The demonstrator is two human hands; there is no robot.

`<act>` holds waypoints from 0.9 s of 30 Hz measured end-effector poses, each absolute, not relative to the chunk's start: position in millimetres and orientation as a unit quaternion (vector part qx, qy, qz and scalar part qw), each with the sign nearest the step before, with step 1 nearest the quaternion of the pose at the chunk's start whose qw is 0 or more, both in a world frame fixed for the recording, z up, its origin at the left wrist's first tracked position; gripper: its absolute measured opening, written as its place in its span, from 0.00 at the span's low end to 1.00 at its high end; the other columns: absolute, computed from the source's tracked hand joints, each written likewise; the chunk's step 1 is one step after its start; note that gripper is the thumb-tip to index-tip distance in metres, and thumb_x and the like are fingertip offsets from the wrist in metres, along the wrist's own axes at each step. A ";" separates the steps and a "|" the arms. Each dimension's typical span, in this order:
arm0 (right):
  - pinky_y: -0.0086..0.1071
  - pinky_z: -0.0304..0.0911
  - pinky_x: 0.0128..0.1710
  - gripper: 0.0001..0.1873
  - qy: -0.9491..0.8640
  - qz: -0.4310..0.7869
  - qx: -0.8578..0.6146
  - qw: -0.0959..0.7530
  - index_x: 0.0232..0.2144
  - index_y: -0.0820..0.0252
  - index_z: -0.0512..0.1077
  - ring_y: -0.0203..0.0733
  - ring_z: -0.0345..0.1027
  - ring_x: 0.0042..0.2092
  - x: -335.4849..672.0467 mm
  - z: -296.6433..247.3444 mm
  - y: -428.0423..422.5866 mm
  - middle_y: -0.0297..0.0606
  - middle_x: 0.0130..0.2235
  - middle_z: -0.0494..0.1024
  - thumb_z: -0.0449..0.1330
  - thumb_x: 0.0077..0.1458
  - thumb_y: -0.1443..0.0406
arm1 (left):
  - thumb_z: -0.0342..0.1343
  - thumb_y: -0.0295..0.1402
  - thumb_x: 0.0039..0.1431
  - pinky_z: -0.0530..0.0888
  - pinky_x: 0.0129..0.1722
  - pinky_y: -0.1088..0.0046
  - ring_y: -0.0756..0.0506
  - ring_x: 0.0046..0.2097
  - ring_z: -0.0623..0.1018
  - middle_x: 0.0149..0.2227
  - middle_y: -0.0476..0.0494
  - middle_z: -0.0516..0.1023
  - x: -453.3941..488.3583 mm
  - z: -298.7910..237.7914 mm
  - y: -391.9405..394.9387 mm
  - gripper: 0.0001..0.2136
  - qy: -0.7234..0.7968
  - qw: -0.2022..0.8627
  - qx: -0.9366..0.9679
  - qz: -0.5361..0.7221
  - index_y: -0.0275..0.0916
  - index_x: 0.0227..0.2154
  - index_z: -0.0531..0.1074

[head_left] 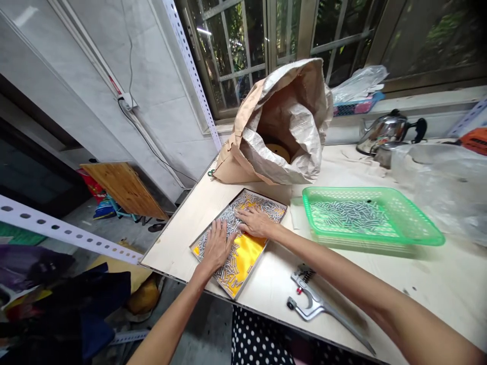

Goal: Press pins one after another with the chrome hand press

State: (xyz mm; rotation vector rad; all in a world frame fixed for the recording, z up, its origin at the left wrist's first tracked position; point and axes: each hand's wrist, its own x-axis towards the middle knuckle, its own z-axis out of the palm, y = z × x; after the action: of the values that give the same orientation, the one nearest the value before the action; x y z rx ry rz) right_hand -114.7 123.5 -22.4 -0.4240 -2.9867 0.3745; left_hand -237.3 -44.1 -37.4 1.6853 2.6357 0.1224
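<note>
Both my hands lie on a shallow tray (252,269) with a yellow bottom, at the table's near left corner. Many small silvery metal pins (228,274) are spread in it, thickest toward the far side. My left hand (217,246) rests flat on the pins at the tray's left part, fingers stretched out. To its right, my right hand (255,221) lies palm down on pins near the middle, its fingers extended. Bare yellow shows just below the right hand. Neither hand visibly grips anything.
A green plastic basket (418,233) of similar metal pins stands right of the tray. Hand pliers (315,306) lie beneath my right forearm. Behind the tray sits a large open paper sack (243,126). A metal kettle (388,132) and clear plastic bags (449,177) are at the right.
</note>
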 end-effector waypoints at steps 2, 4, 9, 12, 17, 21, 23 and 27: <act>0.53 0.50 0.62 0.27 -0.985 0.122 -0.111 0.046 0.63 0.55 0.60 0.55 0.52 0.65 -96.5 -25.6 113.4 0.43 0.66 0.58 0.49 0.65 0.55 | 0.31 0.50 0.68 0.55 0.64 0.49 0.34 0.70 0.46 0.69 0.26 0.46 -229.6 -37.4 -41.9 0.34 0.825 0.005 0.563 0.045 0.27 0.66 0.50; 0.56 0.51 0.61 0.24 -0.987 0.132 -0.082 0.033 0.60 0.55 0.64 0.54 0.56 0.63 -79.7 -24.6 111.6 0.44 0.65 0.61 0.52 0.64 0.58 | 0.32 0.51 0.68 0.55 0.65 0.49 0.35 0.70 0.46 0.69 0.27 0.47 -216.1 -37.6 -40.6 0.34 0.807 0.009 0.589 0.048 0.28 0.66 0.50; 0.48 0.57 0.59 0.17 -0.972 0.189 -0.092 0.103 0.48 0.56 0.75 0.47 0.65 0.58 -59.4 -9.7 133.6 0.44 0.62 0.66 0.49 0.64 0.68 | 0.35 0.52 0.67 0.54 0.64 0.47 0.35 0.70 0.47 0.69 0.30 0.48 -173.0 -36.2 -39.8 0.34 0.756 0.037 0.651 0.058 0.33 0.67 0.50; 0.43 0.60 0.58 0.19 -0.954 0.206 -0.127 0.178 0.51 0.60 0.73 0.46 0.64 0.59 -52.1 -3.3 143.0 0.48 0.59 0.69 0.49 0.63 0.70 | 0.36 0.52 0.67 0.54 0.64 0.44 0.35 0.70 0.47 0.69 0.32 0.49 -162.0 -33.2 -45.5 0.32 0.729 0.049 0.680 0.062 0.36 0.66 0.52; 0.44 0.61 0.57 0.17 -0.960 0.167 -0.109 0.198 0.50 0.61 0.73 0.46 0.65 0.58 -25.1 -6.2 138.4 0.49 0.57 0.71 0.49 0.63 0.71 | 0.36 0.49 0.68 0.51 0.65 0.43 0.36 0.70 0.46 0.68 0.41 0.53 -180.3 -26.8 -70.0 0.28 0.696 0.034 0.717 0.029 0.44 0.67 0.51; 0.48 0.57 0.59 0.17 -0.976 0.110 -0.122 0.141 0.53 0.63 0.70 0.50 0.62 0.60 -18.0 -11.2 123.3 0.51 0.59 0.69 0.52 0.64 0.67 | 0.36 0.49 0.68 0.51 0.65 0.44 0.35 0.70 0.45 0.69 0.44 0.52 -202.6 -26.3 -80.2 0.28 0.739 0.000 0.674 -0.007 0.44 0.67 0.51; 0.50 0.54 0.61 0.22 -0.982 0.094 -0.129 0.105 0.57 0.63 0.66 0.54 0.58 0.62 -27.8 -13.5 112.0 0.51 0.62 0.64 0.55 0.63 0.62 | 0.37 0.50 0.68 0.52 0.65 0.45 0.33 0.70 0.45 0.69 0.42 0.51 -209.2 -27.9 -77.9 0.29 0.763 -0.016 0.646 -0.022 0.40 0.67 0.52; 0.52 0.50 0.63 0.28 -0.987 0.098 -0.126 0.023 0.63 0.58 0.60 0.55 0.48 0.67 -63.9 -20.2 99.5 0.45 0.67 0.57 0.52 0.64 0.54 | 0.38 0.52 0.67 0.52 0.65 0.48 0.33 0.70 0.46 0.69 0.36 0.48 -213.2 -32.2 -69.7 0.33 0.774 -0.038 0.631 -0.032 0.33 0.66 0.52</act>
State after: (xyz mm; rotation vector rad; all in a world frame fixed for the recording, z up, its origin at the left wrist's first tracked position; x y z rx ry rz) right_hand -63.9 99.5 -20.2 -0.3908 -3.0556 0.3043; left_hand -213.2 -69.7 -32.2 2.0306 2.4927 -0.1037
